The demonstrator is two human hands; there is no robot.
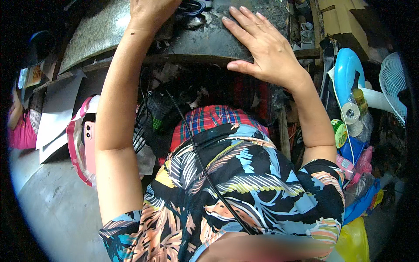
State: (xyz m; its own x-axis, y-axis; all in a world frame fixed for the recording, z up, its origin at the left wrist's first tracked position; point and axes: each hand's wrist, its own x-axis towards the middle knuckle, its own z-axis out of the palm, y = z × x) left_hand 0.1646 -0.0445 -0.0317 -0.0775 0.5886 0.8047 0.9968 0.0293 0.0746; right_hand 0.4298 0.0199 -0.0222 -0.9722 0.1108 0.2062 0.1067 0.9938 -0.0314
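Observation:
My right hand [266, 52] is spread over the dark, worn worktop [205, 41], fingers apart and thumb stretched to the left. Nothing is in it; whether the palm rests on the surface I cannot tell. Of my left hand [152, 11] only the back and wrist show at the upper edge, its fingers cut off by the picture's border. Between the two hands lies a loop of dark blue cord or strap [191, 8] near the far edge. A grey speckled sheet or board [98, 37] lies left of my left wrist.
A pink phone [90, 146] stands in a pink-and-white bag [76, 161] beside my left arm. White and dark sheets [56, 113] hang at the left, near another person's pink clothing [26, 131]. A fan [393, 87], bottles [350, 112] and plastic bags crowd the right. A black cord [192, 144] crosses my front.

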